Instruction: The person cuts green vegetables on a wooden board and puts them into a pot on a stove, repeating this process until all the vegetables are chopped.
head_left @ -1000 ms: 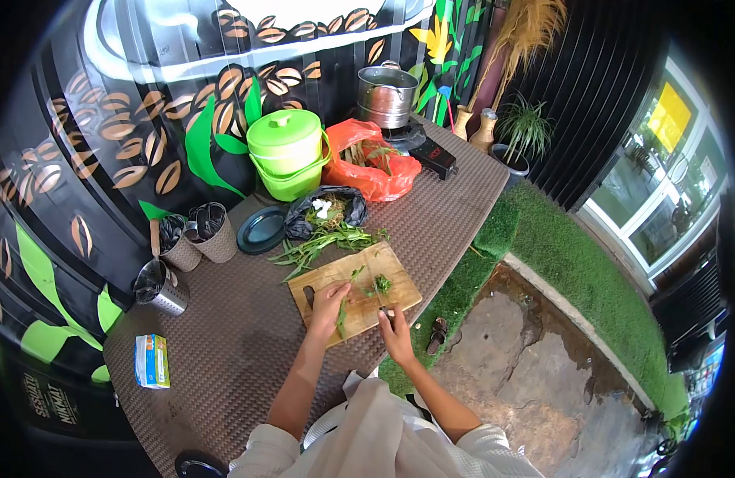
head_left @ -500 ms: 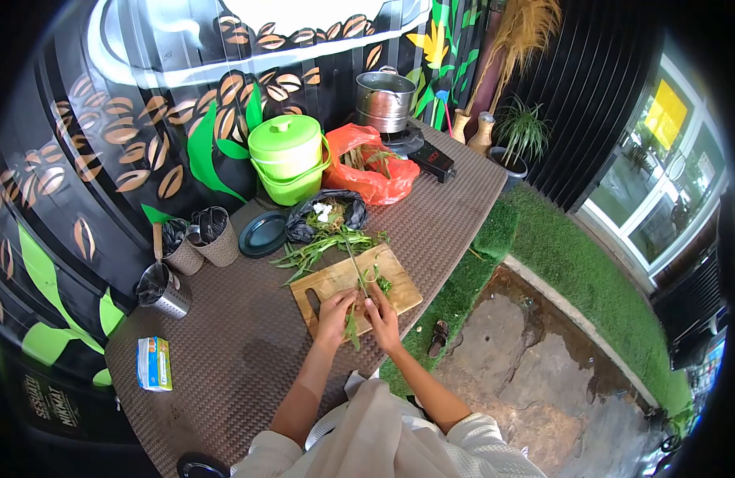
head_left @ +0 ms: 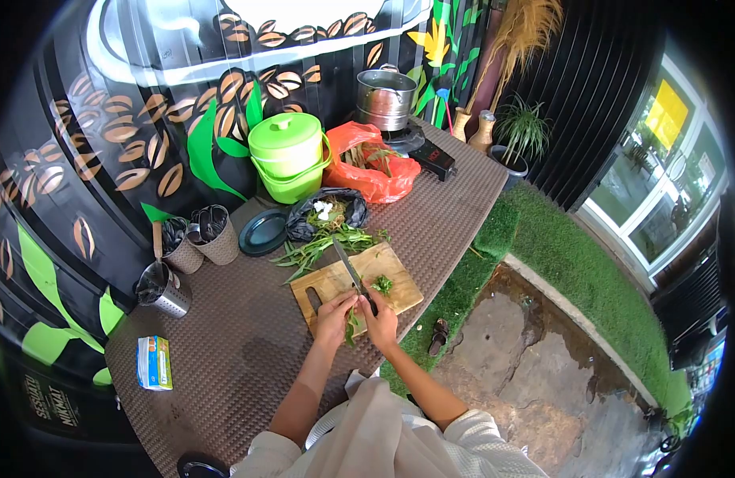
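Observation:
My right hand (head_left: 378,325) is closed round the handle of a knife (head_left: 349,264), its blade pointing away from me over the wooden cutting board (head_left: 397,297). Beside it, my left hand (head_left: 333,318) grips a leafy green stem (head_left: 351,328) whose leaves hang below the fingers. The two hands nearly touch above the board's near edge. A small heap of cut greens (head_left: 382,284) lies on the right part of the board. Past the board's far edge is a pile of long-leaved green stems (head_left: 319,251).
Behind the stems sits a black plastic bag (head_left: 353,209) with scraps. A red plastic bag (head_left: 395,187), a lime-green lidded bucket (head_left: 284,151), and a steel pot (head_left: 385,103) on a stove stand farther back. Dark plates (head_left: 263,233), utensil holders (head_left: 217,247) and a tissue pack (head_left: 154,363) are left.
The knife blade has swung leftward and its broad side now shows. Greens that were near the blade now lie in the heap on the board.

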Demonstrator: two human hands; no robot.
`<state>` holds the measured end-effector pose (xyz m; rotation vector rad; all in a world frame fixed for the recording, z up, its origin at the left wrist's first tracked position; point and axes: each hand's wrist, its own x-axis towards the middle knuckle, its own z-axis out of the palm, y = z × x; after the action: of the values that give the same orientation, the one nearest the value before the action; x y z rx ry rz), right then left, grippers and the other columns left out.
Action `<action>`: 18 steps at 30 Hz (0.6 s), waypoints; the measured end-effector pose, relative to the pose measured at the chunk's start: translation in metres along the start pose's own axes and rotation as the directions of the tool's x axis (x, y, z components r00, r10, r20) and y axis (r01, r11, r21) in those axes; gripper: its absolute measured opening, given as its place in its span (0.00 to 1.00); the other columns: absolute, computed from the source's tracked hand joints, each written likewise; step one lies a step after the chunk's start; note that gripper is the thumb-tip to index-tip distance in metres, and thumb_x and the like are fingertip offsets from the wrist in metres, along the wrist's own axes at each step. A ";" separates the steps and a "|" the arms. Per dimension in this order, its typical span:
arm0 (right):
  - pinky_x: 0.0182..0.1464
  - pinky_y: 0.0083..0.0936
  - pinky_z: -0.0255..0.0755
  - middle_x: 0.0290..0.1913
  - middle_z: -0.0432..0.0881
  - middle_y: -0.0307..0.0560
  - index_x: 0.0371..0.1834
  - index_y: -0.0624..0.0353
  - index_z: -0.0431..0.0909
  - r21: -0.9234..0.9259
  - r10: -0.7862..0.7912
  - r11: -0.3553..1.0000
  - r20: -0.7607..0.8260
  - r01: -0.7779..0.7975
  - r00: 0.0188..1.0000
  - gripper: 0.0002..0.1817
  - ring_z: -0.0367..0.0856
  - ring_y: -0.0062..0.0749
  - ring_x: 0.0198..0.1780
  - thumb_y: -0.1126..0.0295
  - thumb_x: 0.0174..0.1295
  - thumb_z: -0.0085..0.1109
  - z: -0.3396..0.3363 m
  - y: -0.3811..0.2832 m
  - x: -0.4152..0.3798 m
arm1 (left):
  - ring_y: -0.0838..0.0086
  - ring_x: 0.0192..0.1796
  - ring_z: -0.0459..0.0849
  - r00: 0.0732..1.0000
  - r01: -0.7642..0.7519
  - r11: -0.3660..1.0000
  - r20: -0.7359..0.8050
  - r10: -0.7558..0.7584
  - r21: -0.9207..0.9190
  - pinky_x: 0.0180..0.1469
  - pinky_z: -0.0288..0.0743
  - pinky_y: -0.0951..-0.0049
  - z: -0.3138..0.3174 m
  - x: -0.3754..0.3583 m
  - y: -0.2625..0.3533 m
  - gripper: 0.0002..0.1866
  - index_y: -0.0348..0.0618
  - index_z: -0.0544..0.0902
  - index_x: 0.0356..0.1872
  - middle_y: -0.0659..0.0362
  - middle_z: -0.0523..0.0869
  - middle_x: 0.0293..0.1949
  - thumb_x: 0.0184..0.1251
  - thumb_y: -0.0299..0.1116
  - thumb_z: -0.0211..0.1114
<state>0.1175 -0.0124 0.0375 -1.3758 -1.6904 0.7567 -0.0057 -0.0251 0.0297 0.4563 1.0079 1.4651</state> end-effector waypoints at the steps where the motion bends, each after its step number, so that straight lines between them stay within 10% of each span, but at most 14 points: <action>1: 0.42 0.35 0.74 0.35 0.84 0.53 0.60 0.45 0.75 0.062 0.042 0.997 0.034 -0.044 0.999 0.21 0.83 0.46 0.38 0.54 0.66 0.53 -0.002 -0.010 0.001 | 0.76 0.42 0.81 1.000 0.001 1.000 -0.001 -0.001 -0.001 0.43 0.74 0.80 0.000 -0.001 0.003 0.15 0.30 0.78 0.51 0.57 0.84 0.40 0.65 0.26 0.62; 9: 0.38 0.27 0.74 0.29 0.84 0.48 0.58 0.47 0.77 0.065 -0.039 0.997 0.032 0.037 0.999 0.20 0.83 0.33 0.31 0.54 0.65 0.56 0.025 -0.007 0.018 | 0.78 0.32 0.77 0.992 -0.034 0.999 -0.117 0.037 0.028 0.35 0.73 0.81 -0.024 0.006 0.010 0.15 0.32 0.80 0.50 0.63 0.80 0.31 0.64 0.26 0.64; 15: 0.23 0.18 0.65 0.20 0.75 0.37 0.53 0.55 0.79 0.460 0.017 0.877 0.259 -0.139 0.966 0.19 0.71 0.20 0.19 0.56 0.67 0.54 0.036 0.026 0.049 | 0.78 0.31 0.76 0.989 0.082 0.996 -0.123 -0.083 -0.018 0.33 0.72 0.81 -0.039 -0.003 0.017 0.15 0.31 0.80 0.50 0.62 0.80 0.31 0.63 0.25 0.64; 17: 0.18 0.16 0.57 0.16 0.67 0.32 0.46 0.56 0.76 0.510 0.227 0.537 0.680 -0.672 0.697 0.16 0.63 0.18 0.16 0.55 0.69 0.51 0.007 0.010 0.064 | 0.78 0.31 0.76 0.991 0.090 0.996 -0.105 -0.088 0.016 0.33 0.72 0.81 -0.040 -0.007 0.019 0.16 0.30 0.79 0.51 0.62 0.80 0.32 0.63 0.25 0.64; 18: 0.18 0.16 0.57 0.16 0.67 0.32 0.46 0.56 0.76 0.510 0.227 0.537 0.680 -0.672 0.697 0.16 0.63 0.18 0.16 0.55 0.69 0.51 0.004 0.008 0.067 | 0.78 0.31 0.76 0.992 0.097 0.994 -0.082 -0.093 0.051 0.34 0.73 0.80 -0.041 -0.008 0.019 0.16 0.29 0.78 0.51 0.61 0.80 0.33 0.63 0.24 0.64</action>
<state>0.1126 0.0551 0.0431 -1.0400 -1.0775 2.0804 -0.0477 -0.0431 0.0242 0.3860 1.1208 1.3819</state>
